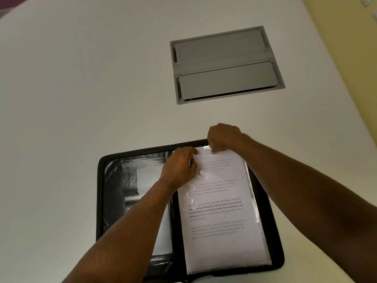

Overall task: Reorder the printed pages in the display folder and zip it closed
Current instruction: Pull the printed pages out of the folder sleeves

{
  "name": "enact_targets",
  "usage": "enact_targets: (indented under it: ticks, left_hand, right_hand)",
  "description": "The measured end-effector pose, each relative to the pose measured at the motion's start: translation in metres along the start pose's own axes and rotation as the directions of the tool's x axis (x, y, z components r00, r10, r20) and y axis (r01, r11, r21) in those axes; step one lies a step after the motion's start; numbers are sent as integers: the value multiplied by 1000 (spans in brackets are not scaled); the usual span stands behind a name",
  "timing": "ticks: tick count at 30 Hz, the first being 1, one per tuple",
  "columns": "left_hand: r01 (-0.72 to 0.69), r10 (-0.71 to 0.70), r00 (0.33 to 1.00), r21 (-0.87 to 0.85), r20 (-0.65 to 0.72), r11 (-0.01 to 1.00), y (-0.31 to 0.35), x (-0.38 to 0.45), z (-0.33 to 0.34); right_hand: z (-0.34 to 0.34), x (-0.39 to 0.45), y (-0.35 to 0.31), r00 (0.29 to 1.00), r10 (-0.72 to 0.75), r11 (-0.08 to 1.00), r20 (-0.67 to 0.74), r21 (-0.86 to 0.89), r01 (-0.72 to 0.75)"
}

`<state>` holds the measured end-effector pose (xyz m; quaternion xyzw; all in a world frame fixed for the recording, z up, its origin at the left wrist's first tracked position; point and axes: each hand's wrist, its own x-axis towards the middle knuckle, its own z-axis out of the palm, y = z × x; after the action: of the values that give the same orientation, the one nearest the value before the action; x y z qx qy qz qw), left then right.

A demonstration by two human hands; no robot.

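Note:
A black zip display folder lies open on the white table, near its front edge. Its right half holds clear sleeves with printed pages of text. A white sheet shows in the glossy black left pocket. My left hand pinches the top left corner of the top page's sleeve. My right hand grips the top edge of the page at the folder's far rim, fingers curled down over it. The folder's zip runs along the outer border and is undone.
A grey metal cable hatch with two flaps is set flush into the white table beyond the folder. A yellow wall runs along the right side.

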<state>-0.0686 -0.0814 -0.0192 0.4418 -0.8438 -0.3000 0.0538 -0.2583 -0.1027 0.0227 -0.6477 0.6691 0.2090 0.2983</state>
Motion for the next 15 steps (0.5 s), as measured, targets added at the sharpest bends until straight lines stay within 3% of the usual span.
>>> enact_targets:
  ticks: [4,7,15]
  left_hand:
    - [-20,20,1000,-12,-21,1000,6,3,-2]
    - [-12,11,999,-18,-33,1000,9,4,-3]
    - [-57,57,998,0,-22,998,13,8,2]
  right_hand:
    - [-40,6,12,998,-60,998,25,-21,61]
    - [-75,6,21,997,-65,990,-38,121,69]
    - [-156,-12,52,975,-22,954,-221,287,86]
